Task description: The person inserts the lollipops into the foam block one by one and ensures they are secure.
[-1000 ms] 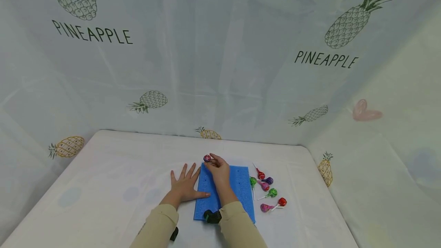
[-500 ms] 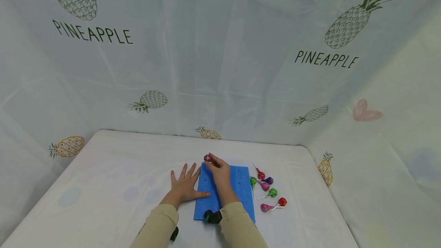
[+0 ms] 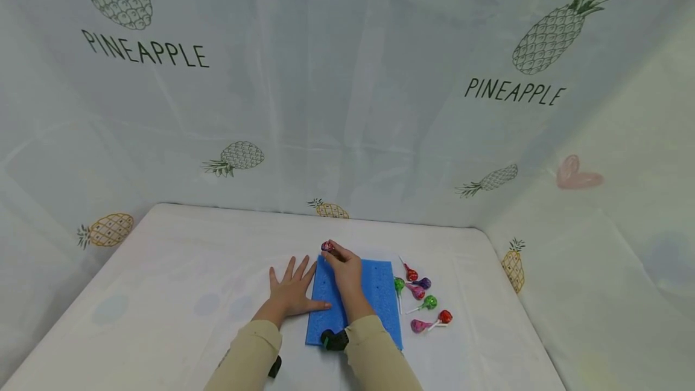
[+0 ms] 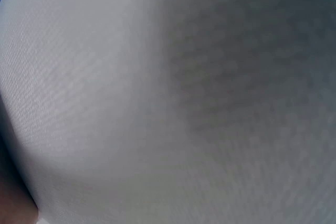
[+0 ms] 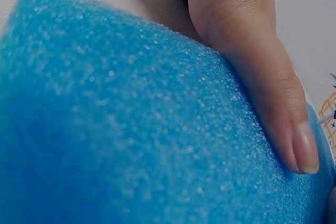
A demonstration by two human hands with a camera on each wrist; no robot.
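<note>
Seven wrapped lollipops [image 3: 417,292] lie to the right of a blue foam board [image 3: 382,294] on the white-covered counter [image 3: 184,258]: two red, two green, two pink, one purple. An eighth, the held lollipop [image 3: 327,247], is at the board's far left corner, pinched by the person's right hand [image 3: 347,270]; that grip is closed to a thumb-and-finger pinch. Whether its stick has entered the foam, I cannot tell. Compared with one second ago, its candy head sits slightly closer to the fingertips and appears turned; the right hand has barely shifted. The left hand [image 3: 292,295] is unchanged: fingers spread on the counter, thumb resting on the board, its grip wide and holding nothing. The loose lollipops have not moved.
</note>
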